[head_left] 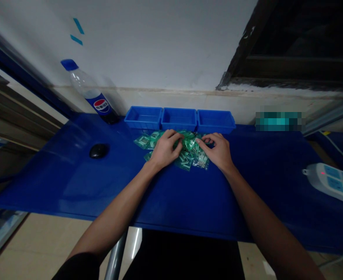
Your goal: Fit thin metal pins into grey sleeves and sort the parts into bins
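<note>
Blue table w/ free near edge; both hands, left & right, fingers curled on green packets.

Three blue bins stand in a row just behind the pile of green packets, blocking the way back. Left of the pile the desk is open up to the black mouse.

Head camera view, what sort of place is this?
Probably a small sorting workstation: a glossy blue table against a wall, three empty blue plastic bins, and a pile of small green packets under both hands.
</note>
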Demonstrator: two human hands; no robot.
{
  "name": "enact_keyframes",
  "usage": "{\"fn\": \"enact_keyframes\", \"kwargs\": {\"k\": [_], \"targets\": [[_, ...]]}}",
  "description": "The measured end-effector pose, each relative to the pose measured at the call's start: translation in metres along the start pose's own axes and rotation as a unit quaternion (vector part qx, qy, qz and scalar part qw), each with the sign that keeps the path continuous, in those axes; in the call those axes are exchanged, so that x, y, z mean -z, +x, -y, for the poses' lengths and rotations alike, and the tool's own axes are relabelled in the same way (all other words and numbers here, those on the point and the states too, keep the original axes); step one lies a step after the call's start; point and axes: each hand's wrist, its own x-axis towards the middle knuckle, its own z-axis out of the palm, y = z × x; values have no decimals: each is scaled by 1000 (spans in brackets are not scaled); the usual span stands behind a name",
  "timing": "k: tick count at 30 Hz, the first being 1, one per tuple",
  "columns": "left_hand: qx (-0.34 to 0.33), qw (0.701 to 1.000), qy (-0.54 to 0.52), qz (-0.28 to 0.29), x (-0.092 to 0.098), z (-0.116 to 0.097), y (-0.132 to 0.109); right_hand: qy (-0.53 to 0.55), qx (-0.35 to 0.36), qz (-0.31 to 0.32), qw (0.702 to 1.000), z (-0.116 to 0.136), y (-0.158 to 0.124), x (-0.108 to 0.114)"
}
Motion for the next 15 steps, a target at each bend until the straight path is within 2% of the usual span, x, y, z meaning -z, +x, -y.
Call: {"fn": "enact_keyframes", "kwargs": {"k": [6, 10, 15], "targets": [[1, 1000, 15, 20, -2, -1, -1, 68, -39, 3, 997, -1, 0, -2], [3, 999, 26, 33, -3, 0, -1, 156, -95, 2, 983, 0, 0, -5], [14, 999, 30, 33, 0, -5, 1, 241, -111, -43, 963, 6, 1, -6]]}}
